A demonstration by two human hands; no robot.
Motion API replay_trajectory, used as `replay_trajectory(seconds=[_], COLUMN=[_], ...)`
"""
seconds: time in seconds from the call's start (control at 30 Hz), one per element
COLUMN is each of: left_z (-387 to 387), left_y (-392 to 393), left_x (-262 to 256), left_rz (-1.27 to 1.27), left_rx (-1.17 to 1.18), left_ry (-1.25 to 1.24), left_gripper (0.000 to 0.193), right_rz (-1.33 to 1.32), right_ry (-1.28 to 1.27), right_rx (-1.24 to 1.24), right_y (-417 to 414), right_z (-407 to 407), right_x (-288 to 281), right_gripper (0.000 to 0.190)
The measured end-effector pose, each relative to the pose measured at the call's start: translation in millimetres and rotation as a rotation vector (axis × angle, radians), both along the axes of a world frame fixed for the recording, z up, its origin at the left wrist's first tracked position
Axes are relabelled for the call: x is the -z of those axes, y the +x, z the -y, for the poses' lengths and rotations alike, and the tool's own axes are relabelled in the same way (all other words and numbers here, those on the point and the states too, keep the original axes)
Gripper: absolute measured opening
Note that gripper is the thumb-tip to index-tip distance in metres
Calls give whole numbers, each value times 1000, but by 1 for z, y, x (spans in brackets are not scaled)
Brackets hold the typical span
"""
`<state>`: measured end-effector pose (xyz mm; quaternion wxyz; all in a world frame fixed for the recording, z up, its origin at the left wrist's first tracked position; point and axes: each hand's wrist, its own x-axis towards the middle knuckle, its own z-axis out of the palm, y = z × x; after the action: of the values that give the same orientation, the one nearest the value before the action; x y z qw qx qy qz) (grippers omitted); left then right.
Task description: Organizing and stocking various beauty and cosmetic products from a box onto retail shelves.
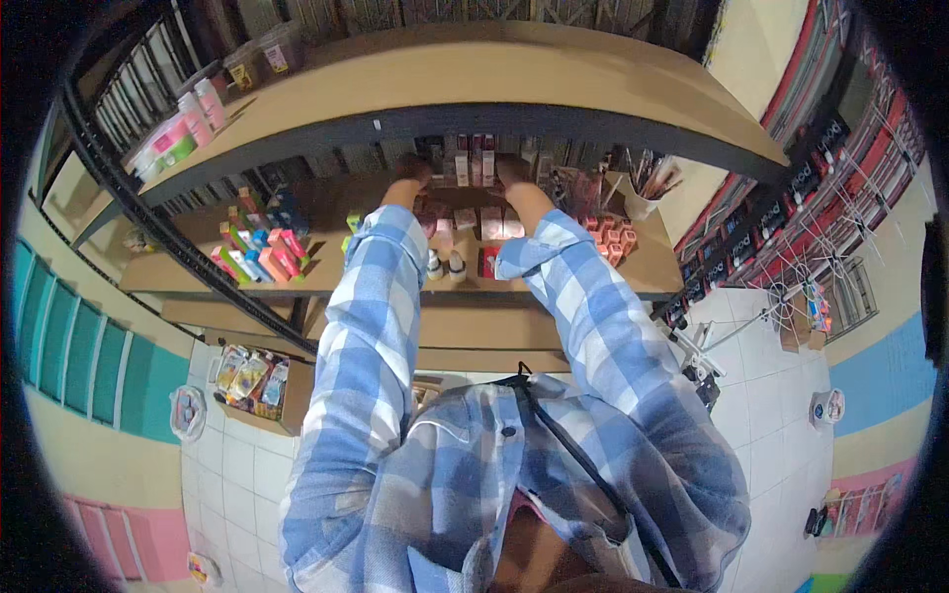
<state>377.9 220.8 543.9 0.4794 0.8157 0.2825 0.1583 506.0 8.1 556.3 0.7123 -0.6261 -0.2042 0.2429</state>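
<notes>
Both my arms reach onto the middle shelf [334,278] of a rack, under the upper board. My left hand [410,174] is in shadow at the back, left of a group of slim upright cartons [474,167]. On the right side of those cartons is my right hand [513,172], also dark. The fingers of both hands are too dim to show a grip. Nearer me, between my forearms, stand two small bottles [446,267], pale pink boxes [502,224] and a red box [489,262].
Colourful cartons [263,256] stand left; coral boxes [612,241] and a white cup of brushes [641,199] stand right. The upper shelf [474,78] overhangs my hands and carries pink bottles [194,118]. A black rack post [185,230] slants at left. A cardboard box of packets [293,396] sits below.
</notes>
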Motion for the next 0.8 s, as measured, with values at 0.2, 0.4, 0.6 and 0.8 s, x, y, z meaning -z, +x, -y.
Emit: replay_trajectory(seconds=[0.2, 0.4, 0.6, 0.8], left_z=[170, 230, 274, 356], left_y=[-76, -125, -181, -206], left_x=[-34, -46, -20, 21], left_rz=[-284, -402, -452, -212], left_rx=[-201, 53, -26, -214], left_ry=[146, 899, 1133, 135], left_gripper=[19, 21, 22, 23], right_rz=[-320, -195, -146, -63], right_ry=[-42, 28, -68, -174], right_rx=[53, -50, -82, -205], right_y=[-80, -130, -172, -185], right_z=[109, 199, 246, 303], right_x=[-1, -36, -19, 39], right_gripper=[22, 29, 27, 25])
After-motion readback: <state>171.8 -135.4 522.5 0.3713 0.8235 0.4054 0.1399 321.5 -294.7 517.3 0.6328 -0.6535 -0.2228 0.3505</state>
